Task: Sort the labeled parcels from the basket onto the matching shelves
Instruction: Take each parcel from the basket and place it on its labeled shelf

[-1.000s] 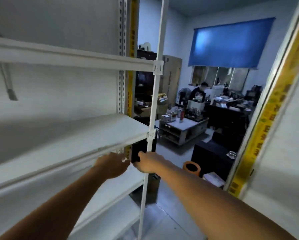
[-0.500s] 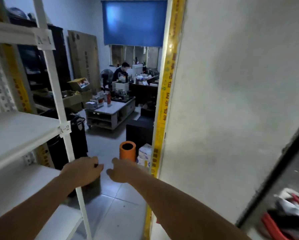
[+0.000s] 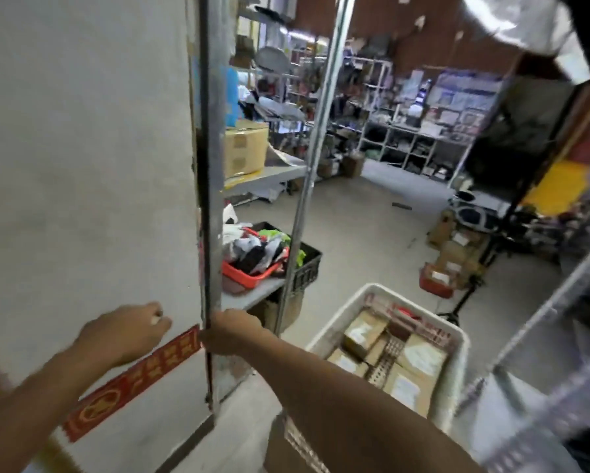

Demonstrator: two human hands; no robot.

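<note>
A white plastic basket (image 3: 457,380) stands low at the right, packed with several brown cardboard parcels (image 3: 419,360) that carry white labels. My left hand (image 3: 129,331) is loosely curled in front of a white wall, holding nothing that I can see. My right hand (image 3: 233,331) is also curled with nothing visible in it, level with a metal shelf post (image 3: 209,199) and left of the basket. Both hands are well apart from the parcels.
A grey metal shelf (image 3: 269,172) bears a cardboard box (image 3: 245,150). Below it, a red tray (image 3: 252,271) and a black crate (image 3: 307,264) hold bagged items. A red sticker (image 3: 133,380) runs across the wall. Boxes and a small red basket (image 3: 437,285) lie on the floor at the right.
The view has swung far right, from the white A-labelled shelves past the wall to the storeroom and the parcel basket. Both hands stayed curled in front of me.
</note>
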